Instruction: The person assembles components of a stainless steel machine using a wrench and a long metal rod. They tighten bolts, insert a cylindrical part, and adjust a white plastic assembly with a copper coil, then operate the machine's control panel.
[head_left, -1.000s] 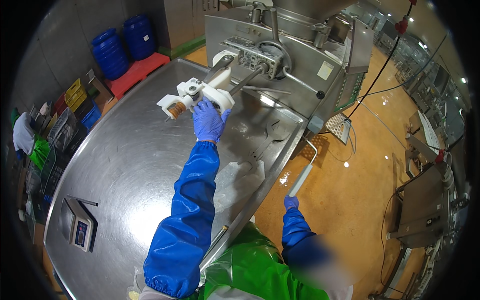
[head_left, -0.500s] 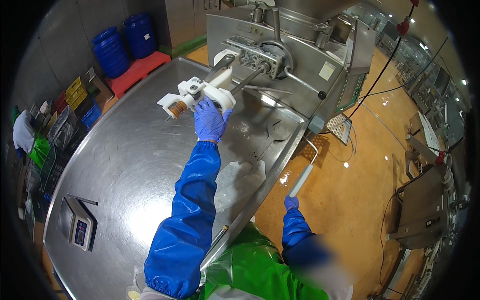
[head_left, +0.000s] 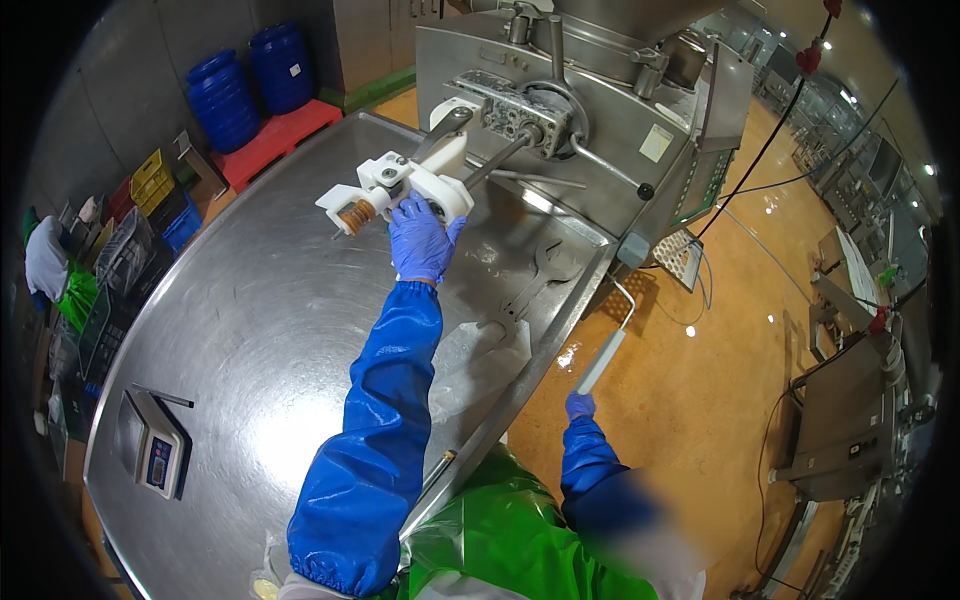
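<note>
My left hand (head_left: 420,240), in a purple glove, has its fingers and thumb closed around a white plastic casing holder (head_left: 440,190) on the filling machine's outlet arm. Ribbed brown casing (head_left: 355,215) sits at the holder's left end, beside my fingers. A steel tube (head_left: 500,157) runs from the holder back to the stainless filling machine (head_left: 620,190). Low on the right, my right hand (head_left: 580,405), gloved too, is closed on the lower end of a grey lever handle (head_left: 602,362). The handle's bent rod reaches up beside the table edge.
The steel table (head_left: 240,290) has a raised rim. On it lie a digital scale (head_left: 160,460), a large wrench (head_left: 550,270) and clear plastic film (head_left: 470,370). Blue drums (head_left: 222,105) stand on a red pallet (head_left: 270,145). Crates (head_left: 155,185) are stacked at left. A cable (head_left: 765,160) hangs at right.
The view has shifted very slightly. Both hands keep their places on the holder and the lever handle.
</note>
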